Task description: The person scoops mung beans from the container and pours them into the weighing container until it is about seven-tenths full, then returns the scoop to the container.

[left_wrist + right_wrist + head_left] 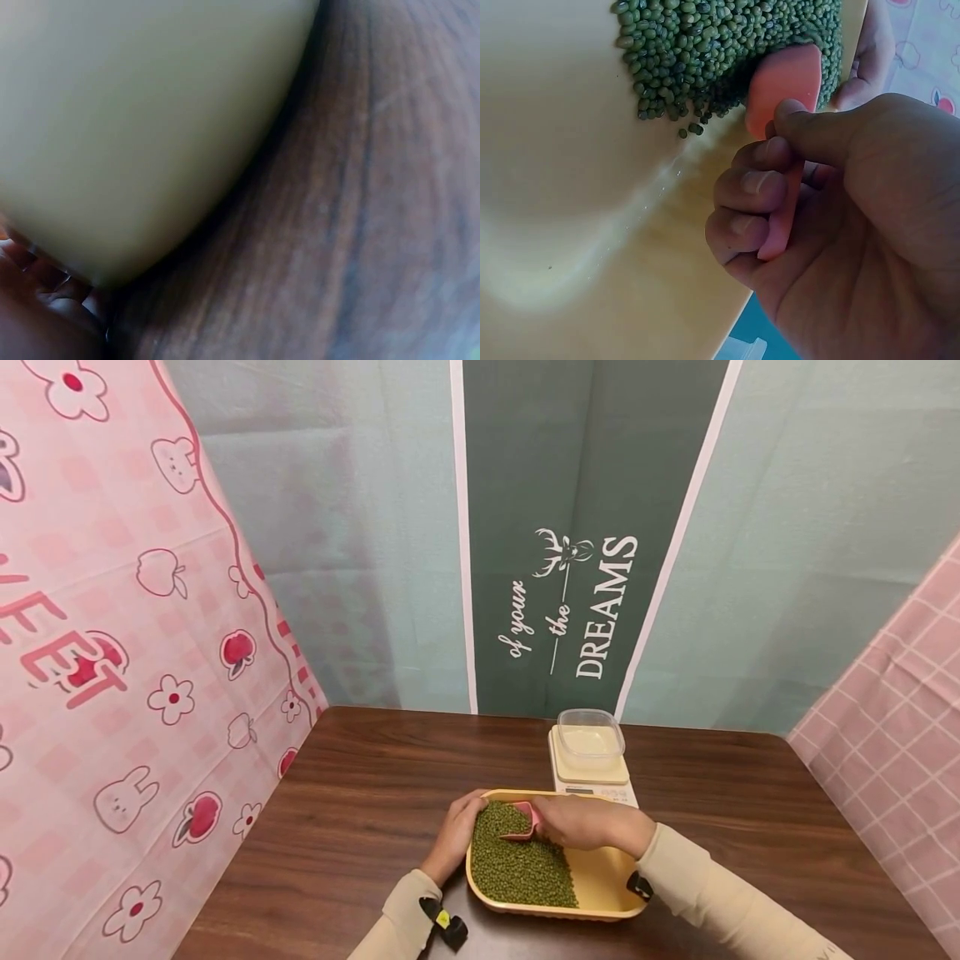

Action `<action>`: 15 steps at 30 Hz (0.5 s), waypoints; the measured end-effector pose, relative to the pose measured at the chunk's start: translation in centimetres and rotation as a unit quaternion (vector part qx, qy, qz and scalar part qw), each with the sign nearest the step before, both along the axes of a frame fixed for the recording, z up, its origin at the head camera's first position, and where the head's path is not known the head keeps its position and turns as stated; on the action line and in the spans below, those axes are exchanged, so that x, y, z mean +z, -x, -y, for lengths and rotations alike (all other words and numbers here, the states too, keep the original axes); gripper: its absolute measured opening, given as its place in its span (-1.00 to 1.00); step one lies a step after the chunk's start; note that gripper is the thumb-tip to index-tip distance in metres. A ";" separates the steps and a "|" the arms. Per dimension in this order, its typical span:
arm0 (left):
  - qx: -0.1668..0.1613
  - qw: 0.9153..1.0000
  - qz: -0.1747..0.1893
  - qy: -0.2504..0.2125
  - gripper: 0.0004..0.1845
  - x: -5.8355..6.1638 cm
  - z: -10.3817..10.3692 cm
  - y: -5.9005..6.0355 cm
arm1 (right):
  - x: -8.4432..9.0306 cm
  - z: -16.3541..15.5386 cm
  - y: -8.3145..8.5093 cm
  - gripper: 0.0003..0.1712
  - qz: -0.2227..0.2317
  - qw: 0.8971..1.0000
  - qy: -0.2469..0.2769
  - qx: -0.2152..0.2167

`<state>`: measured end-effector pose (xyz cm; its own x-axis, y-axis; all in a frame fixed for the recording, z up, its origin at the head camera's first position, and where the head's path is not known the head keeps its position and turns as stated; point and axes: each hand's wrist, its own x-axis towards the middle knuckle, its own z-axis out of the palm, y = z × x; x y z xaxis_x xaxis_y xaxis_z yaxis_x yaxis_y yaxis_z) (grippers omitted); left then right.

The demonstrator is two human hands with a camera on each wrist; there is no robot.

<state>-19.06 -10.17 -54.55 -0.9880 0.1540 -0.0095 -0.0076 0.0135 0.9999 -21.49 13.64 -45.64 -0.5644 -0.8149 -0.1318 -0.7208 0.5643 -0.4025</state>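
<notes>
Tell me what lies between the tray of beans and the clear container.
In the head view, only the scale top separates the yellow tray and the clear container, which stands on it.

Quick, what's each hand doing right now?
Left hand: grips the tray by its edge.
Right hand: holds a pink scoop dug into the green beans.

Both forearms, in cream sleeves with a small black device at each wrist, reach forward and angle toward each other. The left hand lies with its fingers curved round the near-left edge of what it steadies. The right hand is palm down, fingers curled and thumb pressed over a thin pink handle.
</notes>
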 end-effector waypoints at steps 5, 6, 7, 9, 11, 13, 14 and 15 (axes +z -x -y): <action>0.001 1.000 -0.002 0.008 -0.57 -0.1 0.1 0.0 | 0.2 -0.3 -0.2 -0.35 -0.004 1.000 0.007 0.007; 0.002 1.000 -0.002 0.011 -0.58 -0.1 0.1 0.0 | 0.3 -0.3 -0.2 -0.36 -0.002 1.000 0.009 0.007; 0.003 1.000 -0.003 0.012 -0.58 -0.1 0.1 0.0 | 0.4 -0.4 -0.3 -0.39 0.004 1.000 0.010 0.005; 0.004 1.000 -0.005 0.016 -0.58 -0.1 0.1 0.0 | 0.6 -0.5 -0.3 -0.41 0.010 1.000 0.014 0.007; 0.006 1.000 -0.008 0.020 -0.59 -0.1 0.1 0.1 | 0.6 -0.7 -0.3 -0.42 0.015 1.000 0.019 0.010; 0.005 1.000 -0.010 0.022 -0.59 -0.1 0.1 0.1 | 0.6 -0.8 -0.3 -0.45 0.016 1.000 0.020 0.005; 0.005 1.000 -0.011 0.023 -0.59 -0.1 0.1 0.1 | 0.6 -0.9 -0.3 -0.44 0.015 1.000 0.022 0.004; 0.005 1.000 -0.011 0.023 -0.59 -0.1 0.1 0.1 | 0.6 -0.9 -0.3 -0.49 0.019 1.000 0.023 0.000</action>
